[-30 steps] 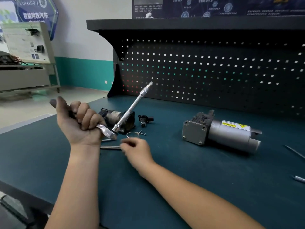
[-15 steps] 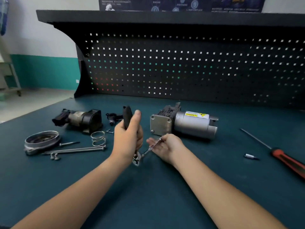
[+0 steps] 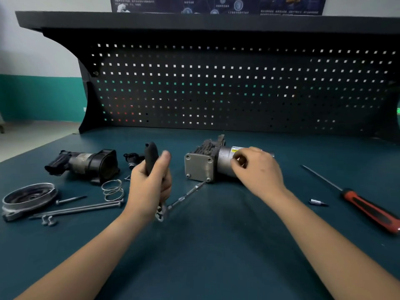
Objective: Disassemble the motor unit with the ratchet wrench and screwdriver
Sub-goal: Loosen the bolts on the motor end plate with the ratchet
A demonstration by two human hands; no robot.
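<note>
The grey motor unit (image 3: 200,167) lies on its side at the middle of the bench, its square end plate facing me. My right hand (image 3: 258,169) rests on its silver cylinder with the fingers curled over it. My left hand (image 3: 149,191) grips the black handle of the ratchet wrench (image 3: 150,155), held upright. The wrench head is below my fist, and its extension bar (image 3: 188,193) slants to the lower right bolt of the end plate. The red-handled screwdriver (image 3: 368,210) lies on the bench at the right.
Removed parts lie at the left: a dark housing (image 3: 86,164), a small black piece (image 3: 132,159), a spring (image 3: 112,189), a round cover (image 3: 28,198), long bolts (image 3: 75,210). A small socket bit (image 3: 317,202) lies by the screwdriver. A pegboard (image 3: 216,87) backs the bench.
My right hand let go of the extension bar and moved up and right onto the motor's cylinder. The bar's tip now reaches the end plate. The left hand keeps its grip.
</note>
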